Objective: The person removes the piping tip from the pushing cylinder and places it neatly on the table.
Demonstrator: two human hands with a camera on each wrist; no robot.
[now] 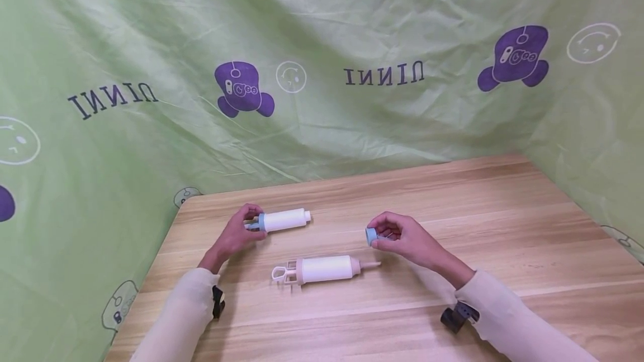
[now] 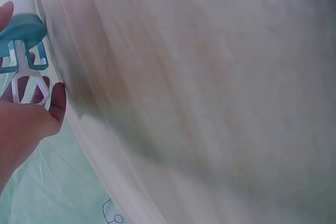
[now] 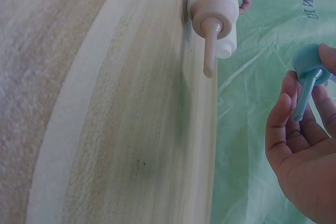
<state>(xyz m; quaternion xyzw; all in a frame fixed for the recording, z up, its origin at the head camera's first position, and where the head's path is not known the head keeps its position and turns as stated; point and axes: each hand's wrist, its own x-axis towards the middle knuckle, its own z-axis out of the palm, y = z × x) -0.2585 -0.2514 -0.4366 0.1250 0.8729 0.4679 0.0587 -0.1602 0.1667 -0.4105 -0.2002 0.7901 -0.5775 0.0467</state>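
On the left of the table, my left hand (image 1: pixel 233 236) holds a white-barrelled toy syringe (image 1: pixel 285 220) by its blue collar end. The white ring handle (image 2: pixel 43 86) and blue finger grips (image 2: pixel 42 59) show in the left wrist view. The syringe's far end is a bare white neck pointing right. My right hand (image 1: pixel 412 243), raised over the table, pinches a blue nozzle cap (image 3: pixel 307 60) with a thin spout (image 3: pixel 303 100). Between the hands and nearer the front lies a second toy syringe (image 1: pixel 327 268), white with pink ends and its spout attached. Neither hand touches it.
The wood-grain table (image 1: pixel 478 205) extends behind and to the right of the hands. A green cloth (image 1: pixel 322 116) with purple prints hangs around its back and sides. Black bands with devices (image 1: pixel 458 317) sit at both wrists over white sleeves.
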